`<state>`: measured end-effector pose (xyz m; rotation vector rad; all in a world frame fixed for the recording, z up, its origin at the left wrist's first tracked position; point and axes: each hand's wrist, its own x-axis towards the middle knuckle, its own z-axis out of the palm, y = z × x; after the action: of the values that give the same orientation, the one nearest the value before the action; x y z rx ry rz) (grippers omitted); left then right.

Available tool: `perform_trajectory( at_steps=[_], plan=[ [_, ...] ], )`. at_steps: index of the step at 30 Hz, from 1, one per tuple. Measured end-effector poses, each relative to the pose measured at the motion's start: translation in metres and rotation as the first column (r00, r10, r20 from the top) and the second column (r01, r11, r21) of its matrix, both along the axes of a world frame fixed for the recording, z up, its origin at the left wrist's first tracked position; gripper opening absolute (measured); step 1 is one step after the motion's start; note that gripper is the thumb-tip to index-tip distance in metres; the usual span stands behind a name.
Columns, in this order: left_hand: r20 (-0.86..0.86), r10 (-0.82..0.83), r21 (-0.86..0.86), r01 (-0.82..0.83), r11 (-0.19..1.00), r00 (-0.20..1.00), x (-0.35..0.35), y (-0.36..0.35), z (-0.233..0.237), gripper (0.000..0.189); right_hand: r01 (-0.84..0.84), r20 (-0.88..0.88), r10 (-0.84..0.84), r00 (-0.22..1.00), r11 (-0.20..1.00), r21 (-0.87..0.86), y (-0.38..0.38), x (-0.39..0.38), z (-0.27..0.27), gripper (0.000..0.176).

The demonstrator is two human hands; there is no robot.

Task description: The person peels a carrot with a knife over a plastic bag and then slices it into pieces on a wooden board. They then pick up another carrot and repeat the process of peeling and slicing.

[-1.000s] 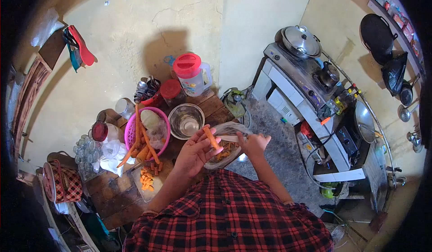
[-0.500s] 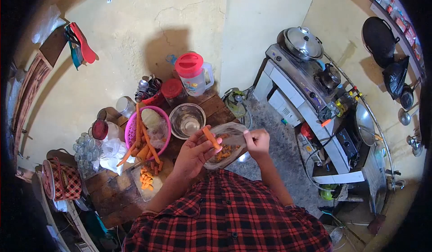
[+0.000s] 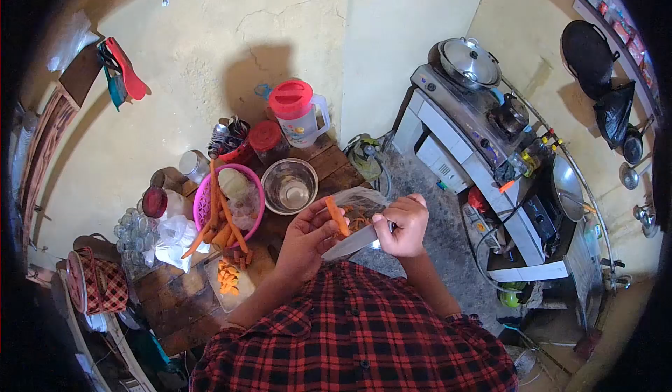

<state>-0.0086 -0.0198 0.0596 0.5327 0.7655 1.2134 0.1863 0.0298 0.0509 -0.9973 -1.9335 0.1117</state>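
Observation:
My left hand [image 3: 304,241] is closed round a short peeled carrot piece [image 3: 337,216]. Close on its right, my right hand [image 3: 404,227] grips a knife; the pale, wide blade [image 3: 352,243] points left, just below the carrot piece, with a small gap between them. Behind the blade, a clear plastic bag [image 3: 360,197] lies open with orange bits in it. On the table's left part, a cutting board [image 3: 241,295] bears cut carrot chunks [image 3: 227,278]. A pink basket [image 3: 260,218] holds long carrots [image 3: 222,213] and a pale round vegetable [image 3: 234,181].
A metal bowl [image 3: 290,187], a red-lidded pitcher [image 3: 297,120] and a red-lidded jar [image 3: 266,138] stand at the table's back. Glasses [image 3: 134,236] and a white bag [image 3: 178,241] are left of the basket. A stove [image 3: 458,94] with pots stands at the right.
My right hand has turned and moved slightly, and the knife blade now shows its flat side across the bag. The carrot piece in my left hand is tilted more upright.

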Motion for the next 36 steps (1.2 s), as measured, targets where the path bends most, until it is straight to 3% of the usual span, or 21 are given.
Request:
perform_trajectory(
  at_steps=[2,19,28,33,36],
  plan=[
    [0.004,0.001,0.001,-0.001,1.0,1.0,0.001,0.0,0.0,0.045,0.002,-0.025,-0.001,1.0,1.0,0.02,0.001,-0.001,0.0,0.033],
    [0.033,0.034,0.073,-0.037,0.997,0.999,0.004,-0.004,0.006,0.045,0.025,-0.032,-0.025,0.999,0.999,0.025,-0.006,-0.003,0.005,0.029],
    [-0.026,0.075,0.167,-0.07,0.984,0.997,0.006,-0.006,0.007,0.047,0.018,-0.007,-0.018,1.0,1.0,0.018,-0.008,-0.005,0.009,0.03],
    [-0.096,0.015,0.23,0.007,0.973,0.995,0.01,-0.005,-0.011,0.047,0.003,0.038,-0.004,0.999,1.0,0.02,-0.01,-0.006,0.014,0.031],
    [-0.021,0.035,0.105,-0.033,0.994,0.999,0.006,-0.007,0.006,0.046,0.016,0.028,-0.016,0.999,1.0,0.019,-0.007,-0.002,0.012,0.032]
  ],
)
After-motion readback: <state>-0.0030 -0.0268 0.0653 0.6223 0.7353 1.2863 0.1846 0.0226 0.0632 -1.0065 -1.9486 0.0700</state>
